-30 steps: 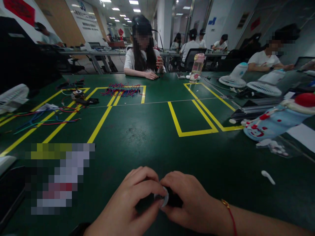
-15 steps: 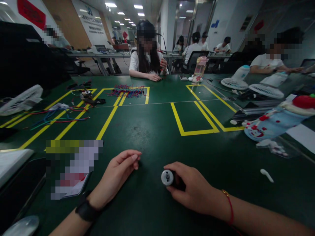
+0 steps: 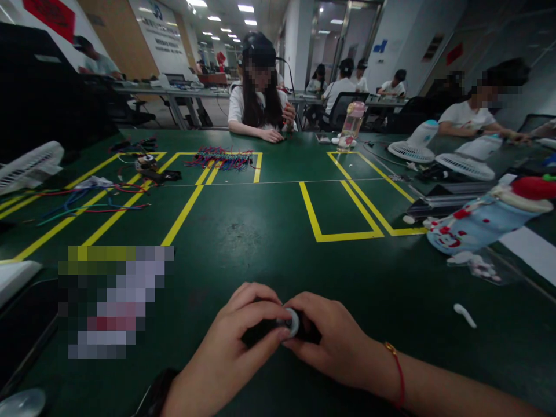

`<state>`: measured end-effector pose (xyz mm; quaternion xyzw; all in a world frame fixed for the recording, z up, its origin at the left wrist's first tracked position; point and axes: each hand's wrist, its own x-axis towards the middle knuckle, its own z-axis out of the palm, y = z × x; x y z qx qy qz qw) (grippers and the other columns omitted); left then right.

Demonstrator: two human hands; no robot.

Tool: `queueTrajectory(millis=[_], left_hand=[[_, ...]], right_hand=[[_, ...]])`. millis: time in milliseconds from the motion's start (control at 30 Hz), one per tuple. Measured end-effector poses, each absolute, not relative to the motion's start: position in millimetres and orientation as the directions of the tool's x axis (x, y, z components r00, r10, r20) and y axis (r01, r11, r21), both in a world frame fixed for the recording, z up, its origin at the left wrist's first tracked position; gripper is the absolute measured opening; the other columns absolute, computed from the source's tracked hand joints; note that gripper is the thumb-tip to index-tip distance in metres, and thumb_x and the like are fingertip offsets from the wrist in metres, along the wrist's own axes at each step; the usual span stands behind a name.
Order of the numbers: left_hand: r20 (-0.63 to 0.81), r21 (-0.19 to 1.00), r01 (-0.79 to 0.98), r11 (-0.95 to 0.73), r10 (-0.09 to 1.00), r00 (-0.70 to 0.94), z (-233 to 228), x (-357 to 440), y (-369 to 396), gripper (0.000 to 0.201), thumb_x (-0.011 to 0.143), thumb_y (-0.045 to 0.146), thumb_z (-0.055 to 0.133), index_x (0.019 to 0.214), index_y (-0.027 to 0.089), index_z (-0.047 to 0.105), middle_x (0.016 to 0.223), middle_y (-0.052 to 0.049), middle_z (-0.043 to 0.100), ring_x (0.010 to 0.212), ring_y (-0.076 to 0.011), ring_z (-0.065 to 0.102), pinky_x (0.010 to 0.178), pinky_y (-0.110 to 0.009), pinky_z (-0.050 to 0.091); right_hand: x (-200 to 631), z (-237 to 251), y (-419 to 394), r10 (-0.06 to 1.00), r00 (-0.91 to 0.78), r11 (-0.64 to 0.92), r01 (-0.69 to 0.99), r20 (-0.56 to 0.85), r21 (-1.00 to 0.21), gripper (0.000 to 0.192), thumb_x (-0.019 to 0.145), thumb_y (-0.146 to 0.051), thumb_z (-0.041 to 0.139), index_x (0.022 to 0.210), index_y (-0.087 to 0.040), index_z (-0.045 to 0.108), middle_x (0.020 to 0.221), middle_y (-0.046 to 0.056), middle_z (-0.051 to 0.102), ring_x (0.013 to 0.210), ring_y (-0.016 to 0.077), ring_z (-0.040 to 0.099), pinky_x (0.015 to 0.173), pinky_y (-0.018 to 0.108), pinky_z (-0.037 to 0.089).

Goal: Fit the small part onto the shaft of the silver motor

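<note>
My right hand [image 3: 336, 339] is closed around a small motor [image 3: 294, 322], a short cylinder with a round silver end face turned to the left. Its body is mostly hidden in my palm and fingers. From the other side my left hand [image 3: 243, 336] reaches in, thumb and fingertips pinched together against the middle of that end face. Whether a small piece sits between those fingertips is hidden. Both hands are just above the dark green table [image 3: 208, 278], near its front.
A blurred printed packet [image 3: 125, 295] lies to the left, with cables [image 3: 95, 205] beyond it. Bundled wires [image 3: 223, 158] are across the table, before a seated person [image 3: 260, 98]. At right are a blue plush-covered cylinder [image 3: 482, 223], a white earbud [image 3: 464, 315] and fans [image 3: 412, 142].
My left hand has moved right, from apart on the table's left to the motor, and its fingertips now touch the silver end. My right hand still holds the motor in nearly the same place.
</note>
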<state>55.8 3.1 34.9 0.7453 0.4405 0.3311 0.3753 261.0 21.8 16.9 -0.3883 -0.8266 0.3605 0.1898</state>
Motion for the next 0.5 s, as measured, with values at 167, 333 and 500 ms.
queueTrajectory(millis=[167, 333, 500], left_hand=[[0.172, 0.890, 0.356, -0.285, 0.933, 0.317, 34, 52, 7, 0.013, 0.088, 0.018, 0.061, 0.091, 0.027, 0.069, 0.096, -0.002, 0.058, 0.091, -0.0171, 0.058, 0.080, -0.029, 0.047], [0.138, 0.857, 0.422, -0.296, 0.920, 0.366, 19, 25, 13, 0.011, 0.088, 0.022, 0.063, 0.092, 0.028, 0.071, 0.097, -0.001, 0.056, 0.092, -0.0175, 0.056, 0.081, -0.030, 0.045], [0.064, 0.694, 0.624, -0.358, 0.895, 0.442, 9, 22, 16, 0.012, 0.086, 0.026, 0.065, 0.090, 0.035, 0.073, 0.101, -0.001, 0.057, 0.097, -0.0212, 0.052, 0.085, -0.037, 0.041]], right_hand=[[262, 18, 23, 0.773, -0.634, 0.432, 0.497, 0.024, -0.753, 0.025, 0.080, -0.024, 0.067, 0.103, -0.022, 0.057, 0.092, -0.001, 0.061, 0.076, 0.0145, 0.053, 0.064, 0.026, 0.040], [263, 16, 24, 0.770, -0.637, 0.429, 0.485, 0.028, -0.762, 0.031, 0.078, -0.022, 0.067, 0.107, -0.023, 0.056, 0.094, -0.001, 0.061, 0.077, 0.0144, 0.054, 0.066, 0.026, 0.040], [264, 15, 23, 0.773, -0.635, 0.418, 0.487, 0.018, -0.767, 0.030, 0.079, -0.022, 0.066, 0.107, -0.023, 0.057, 0.094, 0.000, 0.061, 0.076, 0.0145, 0.053, 0.066, 0.027, 0.039]])
